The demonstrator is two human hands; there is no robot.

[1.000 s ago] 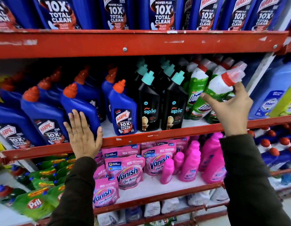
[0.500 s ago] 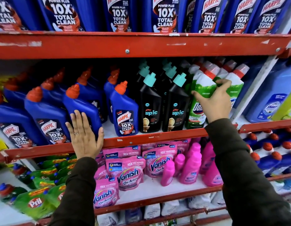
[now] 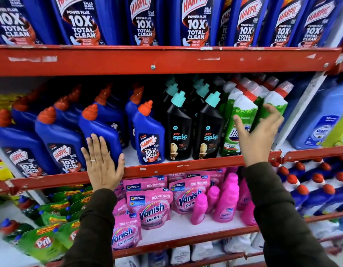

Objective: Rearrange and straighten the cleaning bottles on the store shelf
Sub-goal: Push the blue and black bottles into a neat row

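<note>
On the middle red shelf (image 3: 186, 166) stand blue Harpic bottles (image 3: 149, 135) with orange caps, black Spic bottles (image 3: 179, 132) with teal caps, and green-and-white Domex bottles (image 3: 241, 110) with red collars. My left hand (image 3: 103, 166) lies flat, fingers spread, against the front of a leaning blue Harpic bottle (image 3: 101, 128) and the shelf lip. My right hand (image 3: 257, 132) hovers with fingers apart in front of the green bottles, which stand upright; it holds nothing.
Large blue Harpic bottles (image 3: 195, 22) fill the upper shelf. Below are pink Vanish pouches (image 3: 151, 209) and pink bottles (image 3: 226, 201), with green Pril packs (image 3: 43, 243) at lower left. Pale blue jugs (image 3: 320, 120) stand beyond a white upright at the right.
My right hand set the tilted green bottle back upright in its row and let go, fingers now spread. My left hand stayed flat on the blue bottle.
</note>
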